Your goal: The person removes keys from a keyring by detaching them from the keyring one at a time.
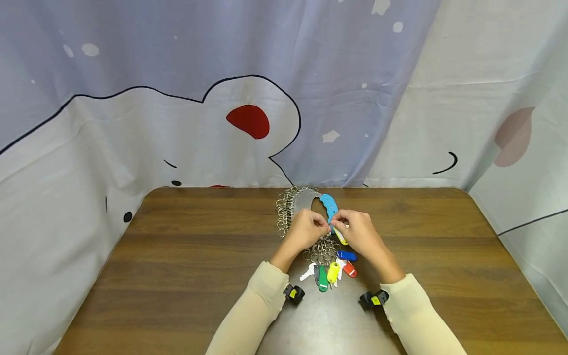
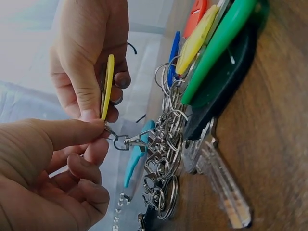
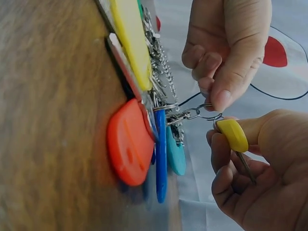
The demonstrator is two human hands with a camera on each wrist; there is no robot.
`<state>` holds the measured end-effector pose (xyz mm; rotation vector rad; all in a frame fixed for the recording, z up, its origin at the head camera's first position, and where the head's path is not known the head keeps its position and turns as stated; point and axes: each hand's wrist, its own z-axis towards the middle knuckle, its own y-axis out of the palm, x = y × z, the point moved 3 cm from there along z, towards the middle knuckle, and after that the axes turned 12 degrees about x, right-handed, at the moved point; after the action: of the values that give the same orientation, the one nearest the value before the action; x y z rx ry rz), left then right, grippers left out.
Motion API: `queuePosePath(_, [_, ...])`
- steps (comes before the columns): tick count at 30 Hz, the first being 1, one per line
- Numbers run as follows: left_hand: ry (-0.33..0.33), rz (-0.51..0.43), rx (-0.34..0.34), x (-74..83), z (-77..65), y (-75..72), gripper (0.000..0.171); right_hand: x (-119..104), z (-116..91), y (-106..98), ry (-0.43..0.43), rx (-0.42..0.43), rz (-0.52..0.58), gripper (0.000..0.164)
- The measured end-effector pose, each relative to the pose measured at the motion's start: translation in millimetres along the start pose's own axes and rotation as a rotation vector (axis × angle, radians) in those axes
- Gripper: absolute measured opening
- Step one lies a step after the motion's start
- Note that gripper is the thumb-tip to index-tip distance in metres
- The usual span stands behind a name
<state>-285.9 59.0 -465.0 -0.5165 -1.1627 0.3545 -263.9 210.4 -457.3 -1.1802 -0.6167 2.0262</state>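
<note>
Above the table, my left hand (image 1: 306, 229) pinches a metal key ring (image 3: 207, 104) between thumb and forefinger. My right hand (image 1: 357, 229) meets it there, its thumb and forefinger on a yellow key tag (image 3: 233, 135) with a key (image 3: 245, 167) hanging by it. That tag's small ring touches the left hand's key ring; whether they are linked I cannot tell. A metal swivel clasp (image 2: 134, 140) joins the ring to a bunch of clasps and rings (image 2: 163, 159). Behind the hands lies a curved grey metal plate (image 1: 303, 199) with a light blue handle (image 1: 330, 204).
Nearer me on the wooden table (image 1: 199, 276) lie tags in green (image 1: 323, 278), yellow (image 1: 333, 272), red (image 1: 350, 269), blue (image 1: 347, 256) and black (image 1: 316, 274), with keys (image 1: 307, 272) among them. Many rings edge the plate's left side. A printed curtain (image 1: 177, 128) hangs behind the table.
</note>
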Motion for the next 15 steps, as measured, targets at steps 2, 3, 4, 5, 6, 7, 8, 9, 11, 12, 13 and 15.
queuePosePath(2, [0.007, 0.013, -0.003, 0.5, -0.2, 0.7, 0.01, 1.3, -0.2, 0.6, -0.001, 0.005, -0.004, 0.006])
queuePosePath(3, [0.009, 0.018, -0.002, 0.4, -0.3, 1.3, 0.01, 1.8, -0.4, 0.8, -0.002, 0.006, -0.005, 0.005])
queuePosePath(4, [0.008, 0.02, -0.002, 0.4, -0.6, 1.6, 0.009, 2.3, -0.6, 0.9, -0.003, 0.007, -0.005, 0.005])
queuePosePath(5, [0.002, 0.021, -0.003, 0.6, -0.8, 2.1, 0.01, 2.8, -0.9, 1.0, -0.004, 0.009, -0.004, 0.005])
queuePosePath(6, [-0.006, 0.019, -0.004, 0.4, -0.9, 2.5, 0.01, 2.9, -1.1, 1.0, -0.004, 0.01, -0.004, 0.005])
queuePosePath(7, [-0.014, 0.015, -0.003, 0.2, -1.1, 2.7, 0.01, 2.8, -1.3, 1.0, -0.007, 0.01, -0.002, 0.005])
queuePosePath(8, [-0.02, 0.012, 0.0, 0.0, -1.1, 2.8, 0.011, 2.5, -1.4, 0.8, -0.01, 0.011, -0.001, 0.005])
queuePosePath(9, [-0.029, 0.008, 0.003, -0.2, -1.2, 2.9, 0.011, 2.1, -1.3, 0.8, -0.016, 0.009, 0.002, 0.005])
queuePosePath(11, [-0.053, 0.003, 0.006, -0.9, -1.3, 2.7, 0.012, 1.2, -1.2, 0.7, -0.029, 0.004, 0.009, 0.005])
queuePosePath(12, [-0.061, -0.001, 0.01, -1.6, -1.1, 2.8, 0.013, 0.8, -1.1, 0.8, -0.034, 0.002, 0.011, 0.006])
queuePosePath(13, [-0.066, -0.004, 0.012, -1.8, -0.9, 2.7, 0.013, 0.6, -0.9, 0.8, -0.037, 0.0, 0.014, 0.006])
queuePosePath(15, [-0.073, -0.011, 0.014, -2.5, -0.7, 2.3, 0.012, 0.3, -0.5, 0.7, -0.038, -0.004, 0.019, 0.006])
